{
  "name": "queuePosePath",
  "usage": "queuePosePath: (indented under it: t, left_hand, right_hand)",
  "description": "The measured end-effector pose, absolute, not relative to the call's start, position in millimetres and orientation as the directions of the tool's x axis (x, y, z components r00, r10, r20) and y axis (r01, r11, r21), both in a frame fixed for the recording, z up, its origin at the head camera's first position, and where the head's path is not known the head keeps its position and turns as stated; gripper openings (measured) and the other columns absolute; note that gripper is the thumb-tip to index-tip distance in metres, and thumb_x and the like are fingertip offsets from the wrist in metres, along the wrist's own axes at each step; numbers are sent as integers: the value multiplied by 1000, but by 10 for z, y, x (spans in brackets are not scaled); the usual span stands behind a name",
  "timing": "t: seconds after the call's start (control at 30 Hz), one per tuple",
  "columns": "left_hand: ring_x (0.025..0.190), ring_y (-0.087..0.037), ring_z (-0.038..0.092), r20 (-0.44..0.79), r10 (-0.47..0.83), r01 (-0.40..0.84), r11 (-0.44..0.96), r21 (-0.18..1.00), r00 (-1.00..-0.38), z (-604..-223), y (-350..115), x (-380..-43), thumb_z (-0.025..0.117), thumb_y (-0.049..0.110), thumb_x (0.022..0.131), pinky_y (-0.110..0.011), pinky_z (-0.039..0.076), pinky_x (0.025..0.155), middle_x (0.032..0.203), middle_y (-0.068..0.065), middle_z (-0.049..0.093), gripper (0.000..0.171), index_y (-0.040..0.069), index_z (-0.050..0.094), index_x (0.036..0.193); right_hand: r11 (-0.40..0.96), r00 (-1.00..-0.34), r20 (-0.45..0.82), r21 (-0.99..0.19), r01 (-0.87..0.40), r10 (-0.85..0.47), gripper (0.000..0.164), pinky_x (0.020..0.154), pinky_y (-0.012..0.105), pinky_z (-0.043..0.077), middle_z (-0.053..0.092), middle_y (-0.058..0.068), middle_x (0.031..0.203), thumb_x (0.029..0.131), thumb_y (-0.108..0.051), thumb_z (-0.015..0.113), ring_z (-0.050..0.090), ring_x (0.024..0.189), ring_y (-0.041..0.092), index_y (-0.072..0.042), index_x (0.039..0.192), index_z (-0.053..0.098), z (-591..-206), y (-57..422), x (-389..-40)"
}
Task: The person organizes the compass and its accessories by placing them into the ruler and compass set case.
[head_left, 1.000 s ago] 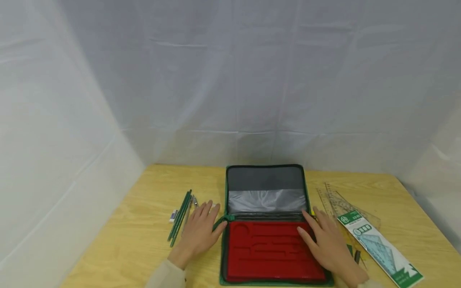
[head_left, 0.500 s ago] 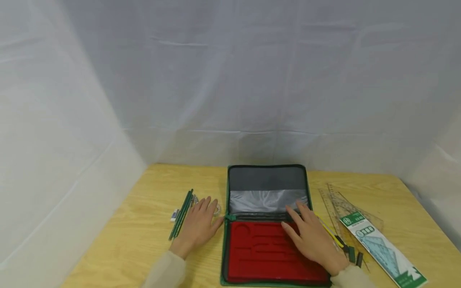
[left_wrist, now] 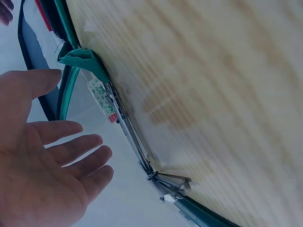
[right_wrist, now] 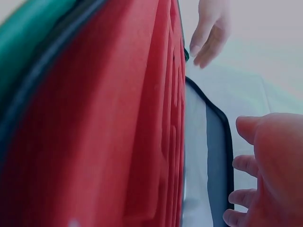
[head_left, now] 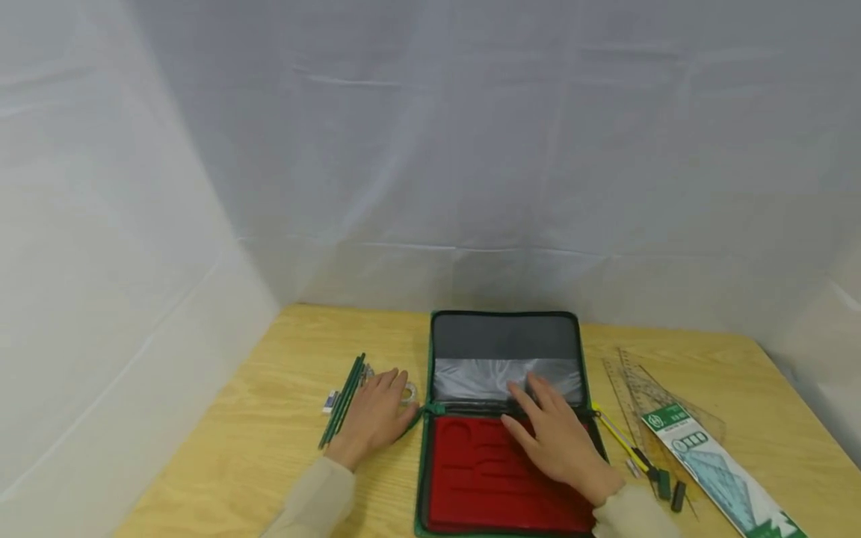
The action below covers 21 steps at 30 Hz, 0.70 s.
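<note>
Nothing in either hand, fingers loosely spread, zip case unfolded at lower centre!
The case (head_left: 507, 336) lies lid-back, presumably baring the red tray (head_left: 464, 489); the right hand (head_left: 557, 441) hides part. The left hand (head_left: 377, 409) sits between it and green pencils (head_left: 344, 400), lower left; transparent set squares (head_left: 662, 388) and printed packet (head_left: 720, 463), lower right.

The right hand (head_left: 554, 441) has slid toward 9 o'clock over the open case (head_left: 504, 336), from its right edge to nearer the middle, and now reaches across the clear pocket's (head_left: 464, 377) lower part. That uncovers the yellow stick (head_left: 615, 434) at the case's 3 o'clock and, toward 4, all of the green block (head_left: 664, 484). The left hand (head_left: 377, 411) has eased off the edge toward 9, baring more of the pale ring (head_left: 413, 392)
</note>
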<state>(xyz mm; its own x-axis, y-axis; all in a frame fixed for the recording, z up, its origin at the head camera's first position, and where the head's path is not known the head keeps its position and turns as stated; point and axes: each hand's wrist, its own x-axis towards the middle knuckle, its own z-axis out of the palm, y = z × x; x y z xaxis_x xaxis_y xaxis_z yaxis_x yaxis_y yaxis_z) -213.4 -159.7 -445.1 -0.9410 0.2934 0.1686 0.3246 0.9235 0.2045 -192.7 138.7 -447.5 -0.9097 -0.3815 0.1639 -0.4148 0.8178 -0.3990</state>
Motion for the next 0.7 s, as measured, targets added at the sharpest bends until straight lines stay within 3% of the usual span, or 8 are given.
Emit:
queuePosePath:
  t: [0.33, 0.7]
  left_hand:
    - [102, -32, 52, 186, 364, 380, 923, 57, -913, -4438, -1561, -2160, 63, 35, 92, -44, 46, 85, 112, -15, 59, 47, 1, 58, 124]
    - [84, -23, 47, 154, 359, 375, 922, 92, -921, -4423, -1590, -2232, 68, 25, 90, -39, 45, 75, 92, -6, 51, 24, 4, 67, 101]
  right_hand:
    - [801, -906, 123, -429, -417, -406, 61, 106, 58, 22, 22, 19, 153, 98, -49, 44, 19, 139, 41, -15, 148, 36, -4479, 1300, -1893]
    - [788, -899, 118, -443, -428, -422, 62, 107, 57, 22, 20, 17, 154, 98, -50, 43, 19, 139, 38, -15, 148, 36, -4512, 1302, -1895]
